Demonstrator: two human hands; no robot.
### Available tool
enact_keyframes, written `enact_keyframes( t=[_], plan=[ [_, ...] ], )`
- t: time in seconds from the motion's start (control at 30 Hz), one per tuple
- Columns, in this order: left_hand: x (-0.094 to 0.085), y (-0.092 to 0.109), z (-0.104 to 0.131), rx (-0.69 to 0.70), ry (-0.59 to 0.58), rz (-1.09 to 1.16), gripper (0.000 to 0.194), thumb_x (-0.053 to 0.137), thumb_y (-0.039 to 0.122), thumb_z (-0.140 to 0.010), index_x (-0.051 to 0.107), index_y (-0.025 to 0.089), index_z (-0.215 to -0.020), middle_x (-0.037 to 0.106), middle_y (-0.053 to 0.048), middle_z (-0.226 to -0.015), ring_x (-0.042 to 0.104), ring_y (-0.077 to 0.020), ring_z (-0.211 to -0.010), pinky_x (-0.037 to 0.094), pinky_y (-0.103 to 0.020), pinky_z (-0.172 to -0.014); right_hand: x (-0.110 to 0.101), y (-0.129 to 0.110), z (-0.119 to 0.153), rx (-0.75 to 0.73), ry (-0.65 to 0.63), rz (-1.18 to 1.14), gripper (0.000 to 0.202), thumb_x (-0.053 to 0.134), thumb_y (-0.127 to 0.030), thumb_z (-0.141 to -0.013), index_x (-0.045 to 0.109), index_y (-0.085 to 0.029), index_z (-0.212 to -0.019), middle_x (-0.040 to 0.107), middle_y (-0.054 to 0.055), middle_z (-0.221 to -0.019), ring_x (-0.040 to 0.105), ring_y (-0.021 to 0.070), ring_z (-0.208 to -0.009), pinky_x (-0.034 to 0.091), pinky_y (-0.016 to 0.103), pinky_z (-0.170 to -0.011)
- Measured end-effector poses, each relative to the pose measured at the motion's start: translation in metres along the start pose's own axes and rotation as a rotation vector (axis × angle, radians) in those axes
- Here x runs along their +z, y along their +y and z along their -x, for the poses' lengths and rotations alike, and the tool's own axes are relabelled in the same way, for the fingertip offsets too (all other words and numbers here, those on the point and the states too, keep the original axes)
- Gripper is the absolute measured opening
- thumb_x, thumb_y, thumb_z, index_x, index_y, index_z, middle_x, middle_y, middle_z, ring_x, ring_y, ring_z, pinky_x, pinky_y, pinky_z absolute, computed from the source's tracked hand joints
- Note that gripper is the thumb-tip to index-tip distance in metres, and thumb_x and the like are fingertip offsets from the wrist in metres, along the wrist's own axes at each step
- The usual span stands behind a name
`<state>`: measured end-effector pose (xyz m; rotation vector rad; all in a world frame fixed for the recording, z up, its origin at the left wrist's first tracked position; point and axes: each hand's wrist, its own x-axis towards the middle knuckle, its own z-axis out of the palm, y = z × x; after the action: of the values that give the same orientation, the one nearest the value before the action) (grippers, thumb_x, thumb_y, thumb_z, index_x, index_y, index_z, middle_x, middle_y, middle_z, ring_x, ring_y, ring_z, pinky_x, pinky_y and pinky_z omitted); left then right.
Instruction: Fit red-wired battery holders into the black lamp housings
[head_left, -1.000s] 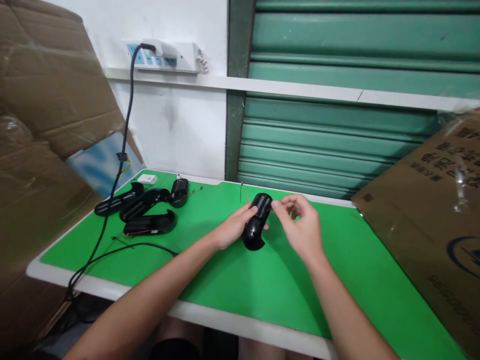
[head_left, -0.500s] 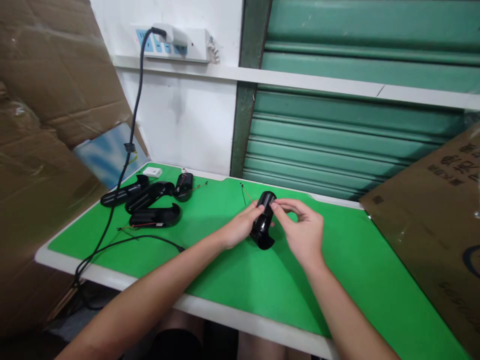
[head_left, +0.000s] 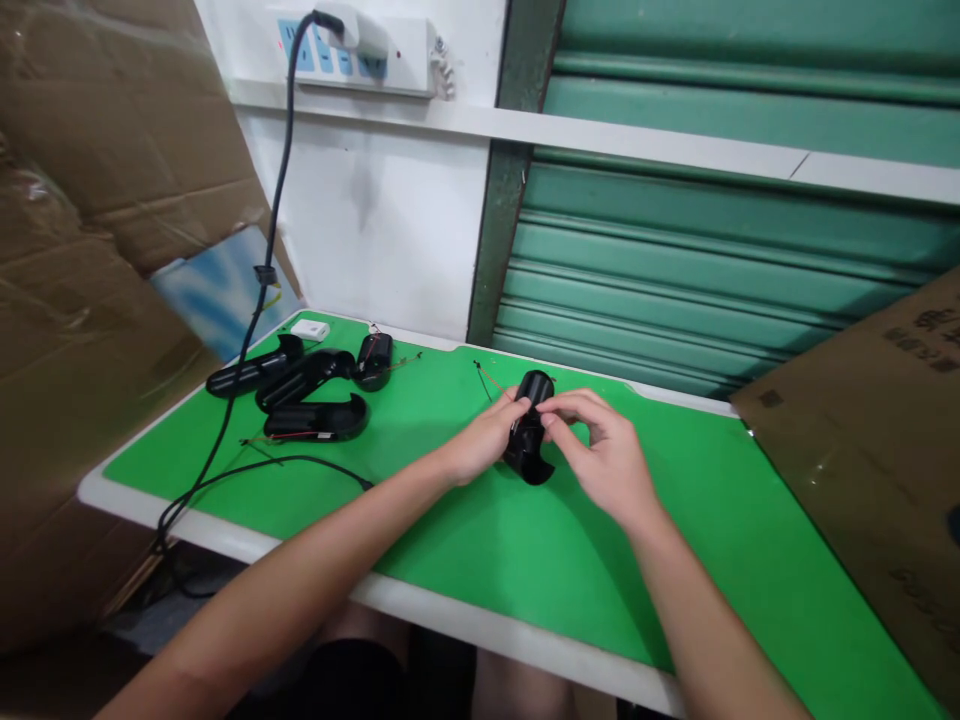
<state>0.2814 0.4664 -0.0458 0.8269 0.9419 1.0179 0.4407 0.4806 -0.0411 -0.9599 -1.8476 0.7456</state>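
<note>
A glossy black curved shell [head_left: 534, 464] is held just above the green table, its hooked end toward me. My left hand [head_left: 484, 438] grips it from the left, thumb on top. Thin red and black wires [head_left: 489, 376] stick out beyond the left fingers. My right hand [head_left: 600, 440] is at the shell's right side, thumb and index finger pinched near its middle; what is between these fingertips is too small to make out.
Black shells [head_left: 315, 416] with wires lie at the left on the green table [head_left: 450, 540], near a small white box [head_left: 310, 330]. A black cable [head_left: 281, 170] hangs from a power strip [head_left: 409, 60]. Cardboard stands on the left and right [head_left: 870, 440].
My right fingertips have moved slightly down along the shell, from its upper part toward its middle. The camera view has shifted slightly. My left hand keeps its grip.
</note>
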Motion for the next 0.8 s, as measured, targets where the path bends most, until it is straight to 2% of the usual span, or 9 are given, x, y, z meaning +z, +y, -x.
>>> enact_keyframes(
  t=[0.13, 0.27, 0.37, 0.43, 0.53, 0.67, 0.8],
  plan=[
    [-0.003, -0.002, -0.003, 0.013, 0.015, -0.024, 0.039, 0.046, 0.038, -0.097, 0.056, 0.023, -0.131, 0.059, 0.001, -0.092, 0.052, -0.0138, -0.082, 0.040, -0.023, -0.076, 0.000, 0.002, 0.001, -0.051, -0.040, 0.148, 0.021, 0.060, -0.034, -0.092, 0.076, -0.022, -0.098, 0.071, 0.004, -0.093, 0.065, 0.0119, -0.084, 0.049, 0.028, -0.080],
    [-0.008, -0.008, -0.008, 0.108, -0.006, -0.071, 0.037, 0.047, 0.035, -0.095, 0.059, 0.020, -0.126, 0.061, -0.002, -0.104, 0.053, -0.0173, -0.099, 0.039, -0.027, -0.095, -0.001, 0.005, 0.003, -0.244, -0.093, 0.397, 0.019, 0.056, -0.027, -0.094, 0.075, -0.023, -0.096, 0.073, 0.003, -0.098, 0.065, 0.0146, -0.091, 0.043, 0.033, -0.086],
    [-0.010, -0.011, -0.011, 0.140, -0.025, -0.088, 0.037, 0.047, 0.035, -0.094, 0.058, 0.018, -0.125, 0.061, -0.004, -0.109, 0.053, -0.0191, -0.106, 0.037, -0.029, -0.102, -0.001, 0.007, 0.004, -0.336, -0.059, 0.499, 0.019, 0.057, -0.024, -0.094, 0.067, -0.023, -0.109, 0.072, 0.002, -0.097, 0.064, 0.0153, -0.092, 0.040, 0.035, -0.090],
    [-0.009, -0.012, -0.012, 0.137, -0.032, -0.100, 0.038, 0.046, 0.035, -0.094, 0.057, 0.018, -0.127, 0.061, -0.004, -0.110, 0.053, -0.0193, -0.105, 0.038, -0.030, -0.101, 0.000, 0.009, 0.005, -0.367, -0.025, 0.517, 0.028, 0.058, -0.023, -0.093, 0.058, -0.022, -0.121, 0.072, 0.001, -0.097, 0.065, 0.0161, -0.096, 0.041, 0.035, -0.094],
    [-0.007, -0.010, -0.010, 0.154, -0.043, -0.136, 0.040, 0.044, 0.032, -0.094, 0.057, 0.017, -0.129, 0.061, -0.005, -0.114, 0.051, -0.0194, -0.107, 0.038, -0.029, -0.101, 0.000, 0.010, 0.004, -0.398, -0.001, 0.538, 0.036, 0.057, -0.022, -0.092, 0.048, -0.022, -0.127, 0.072, 0.001, -0.098, 0.066, 0.0181, -0.102, 0.041, 0.037, -0.099],
    [-0.005, -0.009, -0.009, 0.180, -0.072, -0.164, 0.043, 0.042, 0.031, -0.095, 0.057, 0.016, -0.132, 0.063, -0.006, -0.118, 0.050, -0.0205, -0.114, 0.037, -0.029, -0.103, -0.001, 0.009, 0.003, -0.386, -0.007, 0.538, 0.037, 0.057, -0.022, -0.091, 0.045, -0.022, -0.127, 0.073, 0.002, -0.096, 0.067, 0.0207, -0.108, 0.041, 0.042, -0.107],
    [-0.006, -0.010, -0.009, 0.172, -0.071, -0.152, 0.043, 0.042, 0.031, -0.095, 0.058, 0.017, -0.133, 0.064, -0.005, -0.120, 0.051, -0.0198, -0.112, 0.037, -0.029, -0.104, -0.001, 0.010, 0.004, -0.322, -0.015, 0.480, 0.036, 0.057, -0.025, -0.091, 0.045, -0.022, -0.124, 0.072, 0.003, -0.098, 0.069, 0.0204, -0.107, 0.047, 0.041, -0.104]
  ],
)
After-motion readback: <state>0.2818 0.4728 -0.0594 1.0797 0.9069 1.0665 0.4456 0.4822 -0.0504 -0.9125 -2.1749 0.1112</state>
